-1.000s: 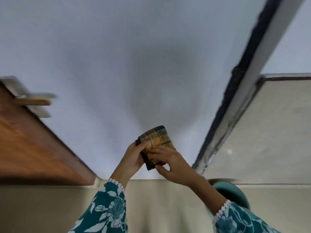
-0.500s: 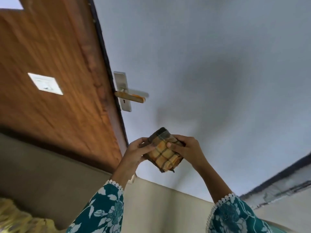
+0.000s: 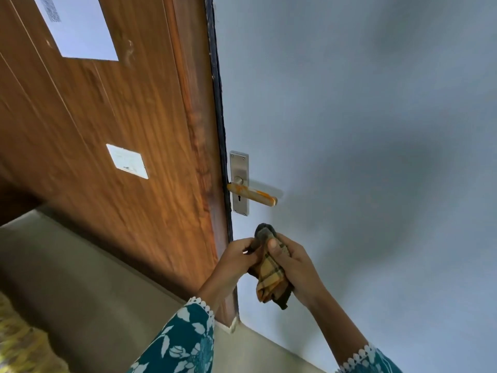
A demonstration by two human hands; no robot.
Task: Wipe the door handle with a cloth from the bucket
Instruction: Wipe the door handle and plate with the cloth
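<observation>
A lever door handle (image 3: 251, 195) with orange stains sticks out from a silver plate (image 3: 239, 168) on the pale grey door (image 3: 363, 130). Just below it I hold a yellow and dark checked cloth (image 3: 270, 273), folded and bunched. My left hand (image 3: 236, 258) pinches its upper left part. My right hand (image 3: 295, 265) grips it from the right, thumb across the top. The cloth's dark upper tip is a short way under the handle plate, apart from it. No bucket is in view.
A brown wooden panel (image 3: 121, 130) with a dark edge strip fills the left, bearing a white label (image 3: 127, 161) and a pale rectangle (image 3: 78, 28) higher up. Beige floor (image 3: 80, 278) lies below. A yellowish patterned thing (image 3: 18, 345) shows at bottom left.
The view has swung left and up, so the handle is now near the centre. Both hands have bunched the cloth tighter and brought it up close under the handle.
</observation>
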